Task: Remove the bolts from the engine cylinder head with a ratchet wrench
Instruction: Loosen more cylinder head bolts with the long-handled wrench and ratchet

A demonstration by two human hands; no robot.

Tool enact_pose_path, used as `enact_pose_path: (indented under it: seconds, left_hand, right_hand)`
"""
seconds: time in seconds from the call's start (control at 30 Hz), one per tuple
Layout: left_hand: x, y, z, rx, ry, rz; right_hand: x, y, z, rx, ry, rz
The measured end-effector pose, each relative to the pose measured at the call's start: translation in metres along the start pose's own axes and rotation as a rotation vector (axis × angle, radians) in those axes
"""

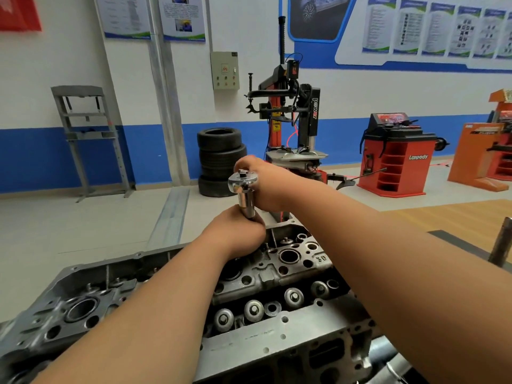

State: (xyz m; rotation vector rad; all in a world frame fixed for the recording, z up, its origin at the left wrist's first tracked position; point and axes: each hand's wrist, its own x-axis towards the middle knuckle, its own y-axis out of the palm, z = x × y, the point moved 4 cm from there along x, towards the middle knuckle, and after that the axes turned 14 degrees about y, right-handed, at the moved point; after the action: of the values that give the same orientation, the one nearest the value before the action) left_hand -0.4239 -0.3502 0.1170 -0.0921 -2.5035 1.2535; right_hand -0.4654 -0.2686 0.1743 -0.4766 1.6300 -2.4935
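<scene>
tire changer [315,112]: "power" | red wheel balancer [399,151]: "Lanpody" | cylinder head [266,278]: "3D"

ratchet wrench [240,182] handle hidden behind the right hand [267,185]; socket [246,202] lower end covered by the left hand [235,231]; cylinder head [288,275], nearer than both hands, cut off at the bottom edge.

Two bare hands and two bare forearms — that's all of the person in view. Left hand [235,231]: the back of the hand and the knuckles show, uncovered. Behind its wrist the forearm is bare right to the bottom frame edge. Right hand [264,184]: also bare, thumb side showing. Behind its wrist the forearm is bare to the right edge. Both wrists are plain skin. Fingernails too blurred to tell. Sleeves, if any, probably sit beyond the frame — can't confirm.
</scene>
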Motion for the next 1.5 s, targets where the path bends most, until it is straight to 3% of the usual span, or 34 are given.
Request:
enact_pose_path:
  seconds: [0.2,0.33,0.53,0.77,1.0,1.1,1.23,1.4,1.5]
  left_hand:
    - [-0.001,0.003,-0.005,-0.063,-0.014,0.008]
    - [0.0,0.004,-0.004,-0.082,-0.032,0.008]
    - [0.0,0.006,-0.006,0.0,0.01,0.047]
    - [-0.002,0.004,-0.003,-0.073,-0.014,0.034]
    - [0.006,0.004,0.007,-0.116,0.012,0.049]
    - [0.006,0.002,0.008,-0.122,0.008,0.053]
    - [0.006,0.002,0.005,-0.083,0.007,0.012]
    - [0.002,0.004,0.001,-0.127,-0.037,-0.05]
    - [0.002,0.005,-0.003,-0.127,-0.034,-0.052]
  right_hand:
    - [-0.052,-0.022,-0.019,-0.483,0.331,-0.243]
    - [-0.112,-0.032,-0.019,-0.634,0.341,-0.288]
    - [-0.177,-0.029,0.021,-0.559,0.109,-0.293]
    - [-0.116,-0.033,-0.008,-0.502,0.268,-0.314]
    - [-0.013,-0.02,-0.016,-0.196,0.122,-0.219]
    - [0.001,-0.006,-0.002,-0.062,0.006,-0.13]
    - [0.0,0.004,-0.003,0.171,-0.044,-0.176]
    - [0.002,-0.005,-0.006,-0.028,-0.017,-0.151]
    - [-0.009,-0.012,-0.017,-0.113,0.094,-0.207]
